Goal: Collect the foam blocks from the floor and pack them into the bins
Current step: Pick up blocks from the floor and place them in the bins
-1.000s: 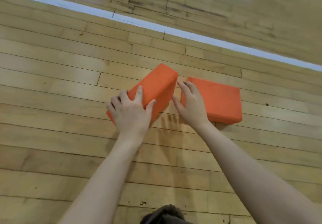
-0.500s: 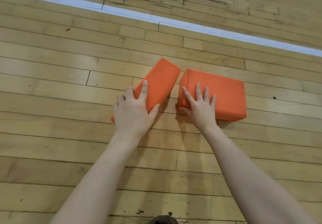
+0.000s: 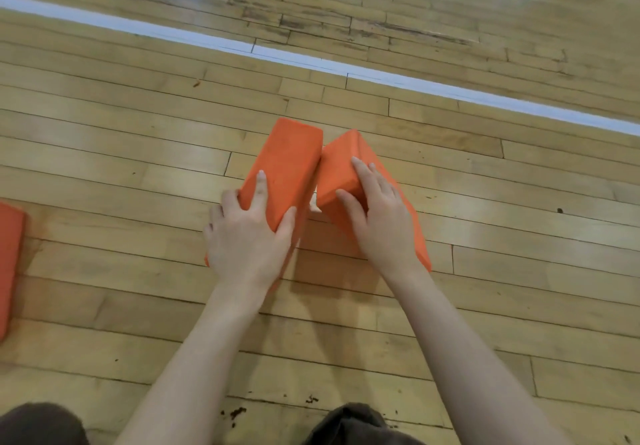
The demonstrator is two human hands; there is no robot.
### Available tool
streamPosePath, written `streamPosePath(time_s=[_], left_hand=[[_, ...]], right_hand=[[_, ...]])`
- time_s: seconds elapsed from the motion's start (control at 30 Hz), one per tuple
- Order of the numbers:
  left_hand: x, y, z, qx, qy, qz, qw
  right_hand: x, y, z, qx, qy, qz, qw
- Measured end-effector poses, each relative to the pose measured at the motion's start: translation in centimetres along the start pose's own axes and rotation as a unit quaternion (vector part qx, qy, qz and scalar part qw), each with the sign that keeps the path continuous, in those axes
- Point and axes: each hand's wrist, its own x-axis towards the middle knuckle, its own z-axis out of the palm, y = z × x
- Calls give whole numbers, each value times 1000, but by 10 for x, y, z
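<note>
Two foam blocks are being tipped up off the floor and brought together, one in each of the hands.

The right block (image 3: 341, 171), lying flat half a second ago, is now being raised on edge by the right hand (image 3: 379, 217), whose fingers are curled over its near end, and is being leaned against the left block (image 3: 289, 157), which is being gripped by the left hand (image 3: 247, 236) with thumb and fingers wrapped around it. A third block (image 3: 10, 264) is being left on the floor (image 3: 104, 153) at the left edge. No bins are being shown, so packing is judged not yet begun.
</note>
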Motion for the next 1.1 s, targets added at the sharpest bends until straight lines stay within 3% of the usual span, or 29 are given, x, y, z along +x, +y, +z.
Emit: streamPosePath(time_s=[0.17,0.43,0.53,0.67,0.9,1.1], left_hand=[[-14,-22,-24,-12,29,-8,999],[-10,-20,-38,-19,-16,-18,1000],[-10,-15,-33,-41,-35,-27,998],[-7,-16,-13,-67,-44,-25,996],[18,-17,8,-80,-15,-26,996],[15,-20,9,-115,-8,-25,993]], right_hand=[[-11,-28,-11,112,35,10,993],[-17,-27,-7,96,-3,-38,995],[-22,-17,-5,131,22,-35,991],[-8,-19,10,90,93,-25,991],[10,-13,23,-26,79,-71,994],[9,-10,12,16,72,-85,994]])
